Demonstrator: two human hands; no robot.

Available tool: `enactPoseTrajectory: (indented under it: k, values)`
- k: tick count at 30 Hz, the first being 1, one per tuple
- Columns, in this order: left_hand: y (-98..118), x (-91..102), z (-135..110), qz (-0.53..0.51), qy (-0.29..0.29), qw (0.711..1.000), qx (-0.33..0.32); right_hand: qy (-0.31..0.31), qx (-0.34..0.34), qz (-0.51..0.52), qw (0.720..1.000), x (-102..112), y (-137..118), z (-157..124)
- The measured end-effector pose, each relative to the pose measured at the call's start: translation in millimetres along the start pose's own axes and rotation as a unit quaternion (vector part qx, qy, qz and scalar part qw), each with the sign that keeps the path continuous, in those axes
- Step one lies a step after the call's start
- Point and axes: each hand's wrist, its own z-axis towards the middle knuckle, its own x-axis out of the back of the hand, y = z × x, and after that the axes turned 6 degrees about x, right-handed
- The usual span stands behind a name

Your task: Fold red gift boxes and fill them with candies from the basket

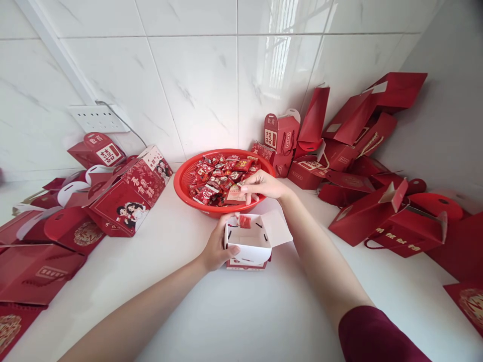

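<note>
An open small gift box (251,245), white inside and red outside, stands on the white counter (234,311). My left hand (218,247) grips its left wall, thumb on the rim. A small red sweet (245,221) lies inside the box near its far edge. My right hand (262,186) reaches over the rim of a red plastic basin (181,182) full of red wrapped sweets and pinches a flat reddish packet (234,194).
Folded and assembled red gift boxes (124,196) pile up on the left. More red boxes and paper bags (354,151) lie at the right against the tiled wall. A white power strip (96,118) hangs on the wall at left.
</note>
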Motion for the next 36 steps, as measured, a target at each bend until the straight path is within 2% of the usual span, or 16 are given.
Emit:
enactPoseTrajectory:
  k: [5,8,11,14,17,21,30,36]
  values:
    - [-1.4,1.2,-0.2,0.007,-0.002,1.000,0.003,0.057,0.001,0.024,0.998,-0.6,5.9,2.8]
    - [-3.9,1.6,-1.3,0.004,-0.014,1.000,0.003,0.142,0.026,0.059,0.988,2.1,14.6,6.0]
    - [-6.6,0.9,-2.8,0.008,-0.030,1.000,0.006,0.252,0.072,0.140,0.955,5.5,20.5,7.8]
    - [-8.2,-0.9,-3.9,0.012,-0.051,0.999,0.002,0.311,0.126,0.217,0.917,8.3,21.9,7.9]
    - [-8.0,-3.0,-3.9,0.011,-0.065,0.998,-0.007,0.343,0.148,0.248,0.894,10.2,22.0,7.7]
    - [-6.3,-4.0,-3.0,0.012,-0.069,0.997,-0.013,0.376,0.144,0.254,0.880,12.1,23.2,8.3]
    - [-6.1,-3.1,-3.4,0.016,-0.073,0.997,-0.009,0.398,0.135,0.346,0.839,16.3,18.3,3.4]
    - [-5.3,-3.2,-3.3,0.015,-0.078,0.997,-0.012,0.396,0.132,0.343,0.841,18.4,19.8,1.4]
